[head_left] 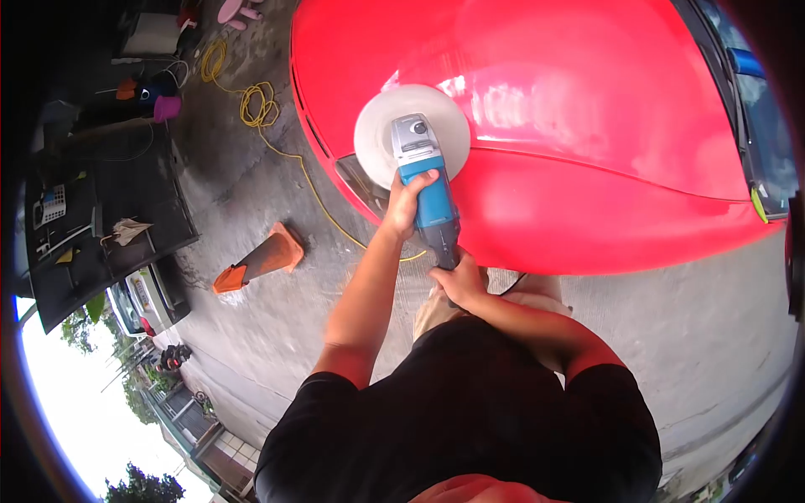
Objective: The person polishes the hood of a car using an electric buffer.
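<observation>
The polisher [436, 203] hides part of its one white pad [369, 134], so you cannot tell whether that touches the one red car [587, 197] beneath, itself cut off above. Your left hand [404, 205] grips the polisher's middle; your right hand [461, 281], partly hiding its rear, grips there. One cone [267, 254] shows.

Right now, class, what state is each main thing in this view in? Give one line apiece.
Polisher, held in both hands
Left hand, fingers wrapped round the polisher's blue body
Right hand, closed on the polisher's rear end
Pad, over the red hood; whether spinning, cannot tell
Red hood, shut, glossy with reflections
Yellow cord, partly looped, partly stretched out on the ground
</observation>
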The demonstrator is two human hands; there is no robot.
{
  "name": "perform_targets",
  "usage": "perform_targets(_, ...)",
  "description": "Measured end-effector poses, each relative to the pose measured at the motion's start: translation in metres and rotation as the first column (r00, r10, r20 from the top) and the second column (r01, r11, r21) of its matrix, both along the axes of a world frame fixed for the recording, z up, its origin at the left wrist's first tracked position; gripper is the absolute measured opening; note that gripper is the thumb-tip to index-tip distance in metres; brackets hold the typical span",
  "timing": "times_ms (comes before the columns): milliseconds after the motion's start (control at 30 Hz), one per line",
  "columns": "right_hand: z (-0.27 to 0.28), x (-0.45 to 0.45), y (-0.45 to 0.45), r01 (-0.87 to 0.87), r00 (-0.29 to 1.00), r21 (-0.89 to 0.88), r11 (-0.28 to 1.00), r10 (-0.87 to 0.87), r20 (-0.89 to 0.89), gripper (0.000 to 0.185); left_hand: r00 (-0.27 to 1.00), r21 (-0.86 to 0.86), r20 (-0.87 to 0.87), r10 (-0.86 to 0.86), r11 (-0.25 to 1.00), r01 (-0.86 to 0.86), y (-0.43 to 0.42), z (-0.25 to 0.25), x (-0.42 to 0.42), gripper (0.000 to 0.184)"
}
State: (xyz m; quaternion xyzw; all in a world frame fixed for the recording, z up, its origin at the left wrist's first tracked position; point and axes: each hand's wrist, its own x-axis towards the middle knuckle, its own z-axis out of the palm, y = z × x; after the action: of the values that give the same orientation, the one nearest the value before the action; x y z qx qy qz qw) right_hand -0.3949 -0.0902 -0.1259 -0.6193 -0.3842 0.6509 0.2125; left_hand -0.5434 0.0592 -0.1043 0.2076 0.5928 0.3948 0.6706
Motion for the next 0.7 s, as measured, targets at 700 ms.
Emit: perform_targets(700, -0.003, 0.037, 0.006, 0.081, 0.972, -0.029, 0.996, -0.085, -0.219, 0.049, 0.999, -0.013, -0.012, 0.048, 0.999, -0.049, -0.006, 0.000, 0.022, 0.067)
